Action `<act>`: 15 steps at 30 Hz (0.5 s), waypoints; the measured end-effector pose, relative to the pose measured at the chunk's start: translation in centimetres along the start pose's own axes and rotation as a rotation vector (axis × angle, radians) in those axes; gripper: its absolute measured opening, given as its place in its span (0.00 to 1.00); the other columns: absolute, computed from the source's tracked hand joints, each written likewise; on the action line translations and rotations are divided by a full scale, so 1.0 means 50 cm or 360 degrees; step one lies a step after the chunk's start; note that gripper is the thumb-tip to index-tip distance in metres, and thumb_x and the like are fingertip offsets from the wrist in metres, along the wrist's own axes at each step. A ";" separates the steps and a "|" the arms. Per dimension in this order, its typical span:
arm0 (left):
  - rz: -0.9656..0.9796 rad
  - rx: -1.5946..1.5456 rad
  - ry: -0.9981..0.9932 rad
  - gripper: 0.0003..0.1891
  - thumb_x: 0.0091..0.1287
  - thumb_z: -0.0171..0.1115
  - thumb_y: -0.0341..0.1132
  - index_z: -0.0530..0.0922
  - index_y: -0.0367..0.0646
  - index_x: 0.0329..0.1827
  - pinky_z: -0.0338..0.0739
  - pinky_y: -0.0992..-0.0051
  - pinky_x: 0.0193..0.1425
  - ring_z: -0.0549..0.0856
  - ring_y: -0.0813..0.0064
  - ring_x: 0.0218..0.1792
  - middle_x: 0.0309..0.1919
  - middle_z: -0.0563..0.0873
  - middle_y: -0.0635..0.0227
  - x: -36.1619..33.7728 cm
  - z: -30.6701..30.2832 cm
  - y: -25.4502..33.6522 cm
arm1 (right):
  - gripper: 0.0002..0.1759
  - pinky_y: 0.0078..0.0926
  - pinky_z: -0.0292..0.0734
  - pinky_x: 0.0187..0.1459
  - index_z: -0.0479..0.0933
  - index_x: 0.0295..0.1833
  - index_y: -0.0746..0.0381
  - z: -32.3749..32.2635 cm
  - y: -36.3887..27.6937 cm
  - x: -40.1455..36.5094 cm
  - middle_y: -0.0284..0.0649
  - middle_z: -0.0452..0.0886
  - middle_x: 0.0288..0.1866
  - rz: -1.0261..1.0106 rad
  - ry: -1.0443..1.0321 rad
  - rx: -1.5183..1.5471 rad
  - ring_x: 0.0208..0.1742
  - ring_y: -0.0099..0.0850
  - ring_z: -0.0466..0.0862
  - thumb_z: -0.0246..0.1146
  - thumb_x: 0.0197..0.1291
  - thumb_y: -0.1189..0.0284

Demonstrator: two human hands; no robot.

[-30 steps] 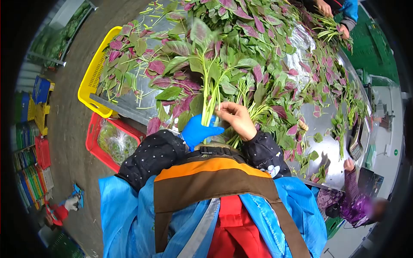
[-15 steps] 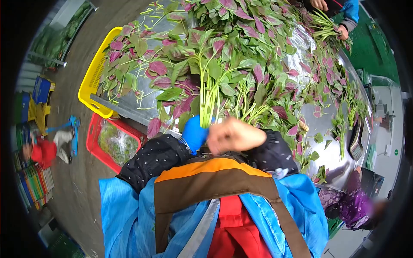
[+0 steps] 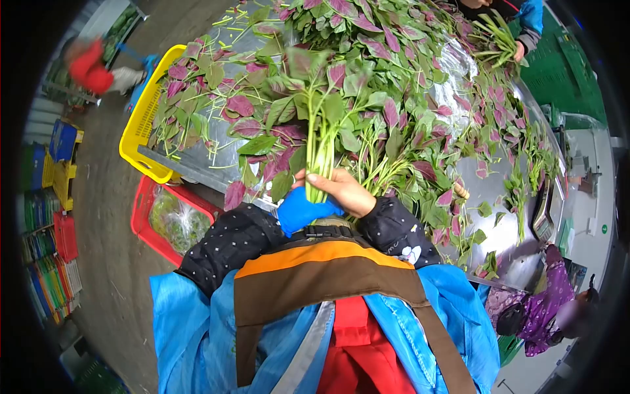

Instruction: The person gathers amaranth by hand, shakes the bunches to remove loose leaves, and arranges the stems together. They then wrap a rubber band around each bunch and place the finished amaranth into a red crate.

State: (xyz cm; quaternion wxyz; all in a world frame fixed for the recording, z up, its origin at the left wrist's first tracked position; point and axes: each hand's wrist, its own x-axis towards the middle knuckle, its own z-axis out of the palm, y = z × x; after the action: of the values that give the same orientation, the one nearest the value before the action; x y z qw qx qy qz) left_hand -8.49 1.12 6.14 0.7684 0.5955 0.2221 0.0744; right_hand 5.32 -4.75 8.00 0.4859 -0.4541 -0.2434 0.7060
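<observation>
Wearer stands at a metal surface (image 3: 479,177) strewn with green and purple leaves. Held bunch (image 3: 319,154) is upright in the view, directly in front of the chest at the near edge, leaves fanning away from the body, pale stem ends toward it.

Right hand (image 3: 348,192), bare: fingers closed on the lower stems, thumb laid across the front, fingertips showing on the far side. Left hand (image 3: 303,210), in a blue glove: sits right at the stem ends, touching them; its fingers are mostly hidden, so cannot tell whether they close round the stems or only cup them. Both wrists end in black sleeves (image 3: 233,240) with pale specks.

Just right of the held bunch, more stems (image 3: 387,172) lie with cut ends toward the wearer. Beyond, a thick leaf heap (image 3: 394,79). Farther right, a small bunch (image 3: 522,190) lies near a dark device (image 3: 543,220) at the surface's edge.

Left side: yellow crate (image 3: 146,108) against the surface, loose leaves beside it. Nearer the wearer, red crate (image 3: 142,203) with a clear bag (image 3: 177,220) of greens inside.

Others: upper right, a co-worker's hand (image 3: 519,51) at another bunch (image 3: 497,41); lower right, a person in purple (image 3: 548,305); upper left, a blurred person in red (image 3: 92,69).
</observation>
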 end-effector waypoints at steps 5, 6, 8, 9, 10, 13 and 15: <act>-0.0135 0.0023 -0.0255 0.26 0.57 0.66 0.32 0.69 0.36 0.58 0.75 0.73 0.51 0.79 0.73 0.49 0.48 0.79 0.63 -0.007 -0.012 0.005 | 0.15 0.25 0.73 0.52 0.71 0.53 0.64 0.043 -0.031 -0.025 0.39 0.81 0.44 -0.0279 0.0090 -0.0466 0.47 0.25 0.79 0.55 0.66 0.67; -0.0154 0.0134 -0.0337 0.26 0.56 0.67 0.32 0.69 0.36 0.58 0.74 0.72 0.52 0.78 0.72 0.50 0.48 0.79 0.63 -0.009 -0.011 0.023 | 0.14 0.25 0.73 0.51 0.71 0.52 0.65 0.057 -0.061 -0.041 0.39 0.82 0.42 -0.0385 0.0182 -0.0779 0.45 0.26 0.79 0.55 0.66 0.68; -0.0198 -0.0126 -0.0767 0.28 0.55 0.68 0.31 0.68 0.36 0.59 0.73 0.72 0.56 0.77 0.71 0.52 0.49 0.78 0.63 -0.016 -0.007 0.107 | 0.07 0.24 0.76 0.34 0.69 0.46 0.62 0.075 -0.146 -0.092 0.39 0.81 0.33 -0.0650 0.0071 -0.0381 0.31 0.25 0.79 0.53 0.66 0.70; -0.0259 -0.0211 -0.0751 0.28 0.56 0.68 0.30 0.68 0.35 0.60 0.72 0.72 0.57 0.77 0.72 0.52 0.50 0.78 0.62 -0.017 -0.009 0.097 | 0.05 0.22 0.74 0.27 0.68 0.44 0.61 0.080 -0.198 -0.124 0.37 0.80 0.30 -0.0619 0.0035 -0.0119 0.25 0.23 0.78 0.53 0.66 0.71; -0.0317 -0.0288 -0.0740 0.28 0.56 0.67 0.30 0.68 0.35 0.60 0.72 0.72 0.58 0.77 0.73 0.52 0.50 0.78 0.62 -0.014 -0.013 0.075 | 0.05 0.21 0.71 0.23 0.67 0.44 0.61 0.048 -0.201 -0.106 0.35 0.77 0.27 -0.0449 0.0136 -0.0192 0.21 0.22 0.75 0.52 0.67 0.71; -0.0420 -0.0098 -0.0507 0.23 0.60 0.63 0.28 0.69 0.32 0.58 0.70 0.71 0.61 0.77 0.74 0.54 0.52 0.78 0.59 -0.013 -0.030 0.047 | 0.04 0.16 0.61 0.14 0.64 0.43 0.59 0.006 -0.212 -0.113 0.29 0.65 0.19 0.0006 0.0286 0.0172 0.13 0.17 0.62 0.50 0.68 0.71; -0.0375 -0.0294 -0.0413 0.19 0.60 0.62 0.28 0.73 0.34 0.55 0.70 0.70 0.61 0.77 0.72 0.54 0.51 0.79 0.59 -0.015 -0.052 0.022 | 0.05 0.13 0.55 0.13 0.64 0.42 0.58 -0.017 -0.255 -0.163 0.27 0.64 0.18 -0.0199 0.0281 0.0217 0.11 0.14 0.59 0.51 0.68 0.69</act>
State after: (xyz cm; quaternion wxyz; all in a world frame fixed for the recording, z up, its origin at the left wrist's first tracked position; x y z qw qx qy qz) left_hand -10.09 3.45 6.87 0.8455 0.4969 0.1814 -0.0733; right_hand 12.95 -7.00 20.92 0.5782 -0.4643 -0.1789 0.6466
